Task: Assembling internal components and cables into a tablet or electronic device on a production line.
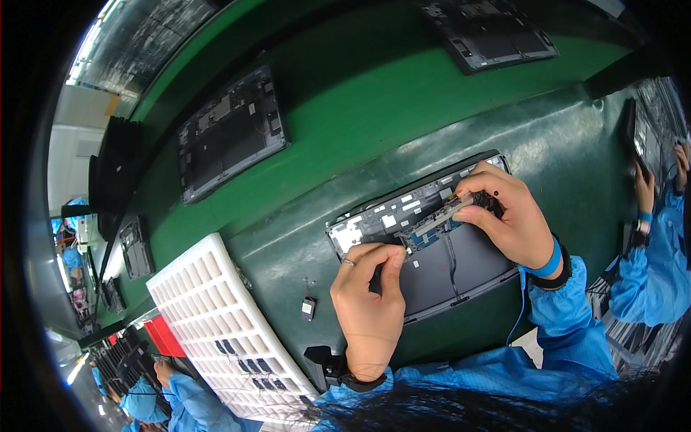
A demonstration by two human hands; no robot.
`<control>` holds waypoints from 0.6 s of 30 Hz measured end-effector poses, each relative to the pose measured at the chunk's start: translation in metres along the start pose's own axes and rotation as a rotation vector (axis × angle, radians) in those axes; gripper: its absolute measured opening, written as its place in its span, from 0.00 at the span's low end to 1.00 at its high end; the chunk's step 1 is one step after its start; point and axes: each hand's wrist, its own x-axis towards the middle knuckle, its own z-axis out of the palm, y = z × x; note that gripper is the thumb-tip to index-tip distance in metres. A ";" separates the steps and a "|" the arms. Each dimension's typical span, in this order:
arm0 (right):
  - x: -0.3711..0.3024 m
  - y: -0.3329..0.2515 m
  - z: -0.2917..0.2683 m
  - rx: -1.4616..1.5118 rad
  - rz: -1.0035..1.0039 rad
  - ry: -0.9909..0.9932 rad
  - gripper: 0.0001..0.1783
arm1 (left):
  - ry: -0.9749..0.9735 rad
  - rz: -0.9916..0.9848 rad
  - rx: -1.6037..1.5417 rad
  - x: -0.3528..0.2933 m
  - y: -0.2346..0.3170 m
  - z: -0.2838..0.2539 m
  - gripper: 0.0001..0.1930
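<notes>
Two hands are engaged on one circuit board (432, 229), held over the far half of an open laptop base (475, 266) by the near edge of the bench (284, 270). The board's right end is pinched between the thumb and fingers of the right hand (515, 216). The thumb and forefinger of the left hand (371, 295) are pressed together at its left end — whether an edge or a fine lead is gripped cannot be told. The step is judged to be board handling at its bay, fitting or removal undetermined — steady support of both ends and a free black cable (453, 263) appear called for next.
</notes>
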 end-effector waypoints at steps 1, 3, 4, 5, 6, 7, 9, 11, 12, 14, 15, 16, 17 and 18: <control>0.001 0.000 0.000 0.001 0.003 -0.001 0.14 | 0.012 0.009 0.030 0.000 -0.003 0.003 0.04; 0.002 -0.001 0.000 -0.022 0.023 -0.002 0.13 | 0.021 0.017 0.058 -0.001 -0.004 0.007 0.03; 0.002 -0.001 0.000 -0.022 0.027 -0.002 0.13 | 0.044 0.010 0.070 0.000 -0.004 0.010 0.03; 0.002 -0.001 0.000 -0.026 0.031 0.000 0.13 | 0.067 0.003 0.082 0.000 -0.004 0.012 0.03; 0.002 -0.001 0.000 -0.030 0.037 0.003 0.13 | 0.063 0.001 0.081 0.000 -0.003 0.015 0.03; 0.003 -0.001 -0.001 -0.031 0.041 0.004 0.13 | 0.076 -0.004 0.093 0.000 -0.001 0.017 0.03; 0.004 0.000 -0.004 -0.040 0.047 -0.008 0.13 | 0.086 -0.012 0.106 0.000 -0.001 0.020 0.03; 0.005 0.000 -0.004 -0.039 0.052 -0.005 0.13 | 0.111 0.017 0.138 0.000 -0.002 0.022 0.03; 0.006 0.000 -0.004 -0.041 0.056 -0.003 0.13 | 0.110 0.015 0.138 0.001 -0.002 0.022 0.03; 0.005 0.001 -0.004 -0.030 0.068 0.007 0.13 | 0.082 -0.017 0.040 0.004 0.000 0.019 0.03; 0.005 0.002 -0.004 -0.020 0.079 0.018 0.13 | 0.082 -0.018 0.041 0.006 -0.001 0.017 0.03; 0.006 0.003 -0.005 -0.019 0.081 0.017 0.13 | 0.032 -0.037 0.008 0.008 -0.002 0.013 0.04; 0.006 0.005 -0.006 -0.020 0.071 0.022 0.13 | -0.017 -0.056 -0.024 0.010 -0.003 0.011 0.04; 0.006 0.006 -0.006 -0.019 0.062 0.025 0.13 | -0.017 -0.059 -0.022 0.010 -0.002 0.009 0.04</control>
